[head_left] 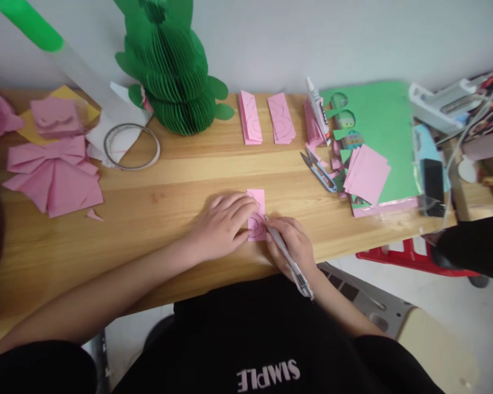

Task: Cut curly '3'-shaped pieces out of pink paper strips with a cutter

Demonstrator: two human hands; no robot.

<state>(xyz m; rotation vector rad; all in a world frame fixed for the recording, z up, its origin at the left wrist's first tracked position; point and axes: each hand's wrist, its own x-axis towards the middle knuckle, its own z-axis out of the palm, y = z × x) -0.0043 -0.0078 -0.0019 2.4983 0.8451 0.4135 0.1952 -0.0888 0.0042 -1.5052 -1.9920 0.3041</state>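
Grasping a pen (pixel 286 253), right grip (pixel 294 241) meets pink paper (pixel 258 223) under unclenched left grip (pixel 225 223) on wooden table (pixel 181 180) against pale wall (pixel 271 46).

Pink paper strip (pixel 257 222) lies flat, curve-marked; pale pen (pixel 286 253) slants, tip seemingly at strip's edge.

Craft workspace, wooden table (pixel 189 178), glue tube (pixel 319 112) (snips (pixel 322 174) nearby)
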